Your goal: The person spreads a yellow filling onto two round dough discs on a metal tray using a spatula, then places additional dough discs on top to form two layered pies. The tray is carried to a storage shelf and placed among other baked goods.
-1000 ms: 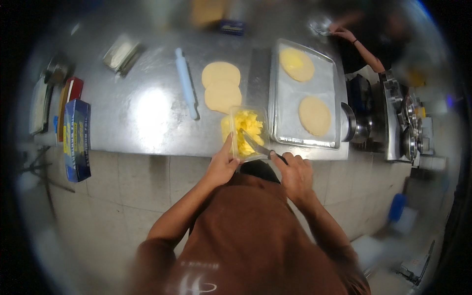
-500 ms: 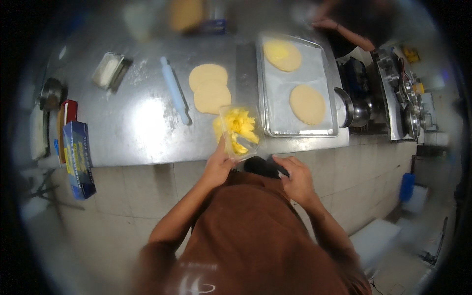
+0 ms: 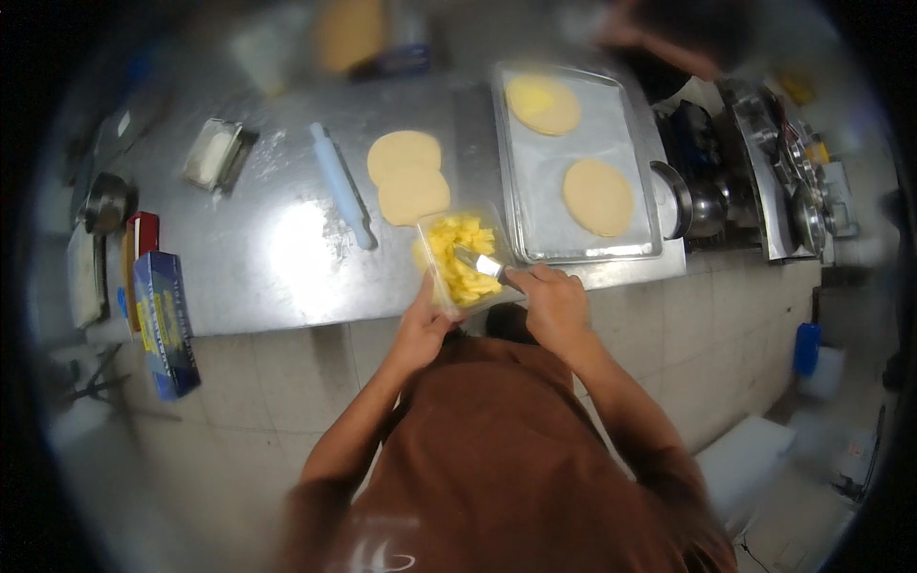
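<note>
My left hand [image 3: 423, 331] grips the near left side of a clear plastic tub [image 3: 499, 222] at the table's front edge. Soft yellow chunks that look like butter [image 3: 458, 232] fill much of it. A short metal-bladed spatula [image 3: 482, 265] is held by its handle in my right hand [image 3: 554, 304], its blade over and touching the yellow chunks. Just beyond the tub lie two overlapping flat dough rounds [image 3: 409, 177]. On the lined baking tray [image 3: 585, 259] to the right, one dough round [image 3: 599, 197] is plain; another dough round [image 3: 559, 113], farther back, bears a yellow smear.
A pale blue rolling pin [image 3: 341, 186] lies left of the dough on the metal table [image 3: 258, 277]. Farther left are a container of white stuff [image 3: 213, 155] and a foil box [image 3: 165, 325] overhanging the front edge. A person [image 3: 669, 43] stands at the far right, near metal pots [image 3: 705, 212].
My right hand has risen from below the table edge to the tub, bringing the spatula blade into the yellow chunks. The tub stays in my left hand.
</note>
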A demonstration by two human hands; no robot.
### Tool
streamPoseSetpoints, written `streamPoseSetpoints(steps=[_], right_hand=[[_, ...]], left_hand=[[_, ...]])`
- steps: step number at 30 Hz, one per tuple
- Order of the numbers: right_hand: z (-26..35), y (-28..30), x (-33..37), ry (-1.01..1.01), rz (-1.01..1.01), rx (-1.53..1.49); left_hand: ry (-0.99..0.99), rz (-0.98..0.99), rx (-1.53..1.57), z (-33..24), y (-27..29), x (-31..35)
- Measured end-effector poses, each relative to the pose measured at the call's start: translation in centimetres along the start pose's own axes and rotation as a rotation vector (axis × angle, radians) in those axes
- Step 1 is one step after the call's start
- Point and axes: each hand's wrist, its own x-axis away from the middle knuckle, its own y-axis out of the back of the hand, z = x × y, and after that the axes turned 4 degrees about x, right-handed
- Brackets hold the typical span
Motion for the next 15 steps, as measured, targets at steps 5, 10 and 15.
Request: streamPoseSetpoints(steps=[5,10,15], right_hand=[[-0.3,1.2,0.5,-0.025,0.02,-0.126],[-0.2,2.2,0.7,-0.092,0.091,-0.239],[-1.7,1.9,1.7,-0.126,0.101,-0.502]], left_hand=[[0.035,0.001,-0.028,0.4,0.1,0.0],[0.033,-0.005,-0.028,-0.2,0.1,0.1],[0.067,-0.002,-0.01,0.2,0.7,0.3]])
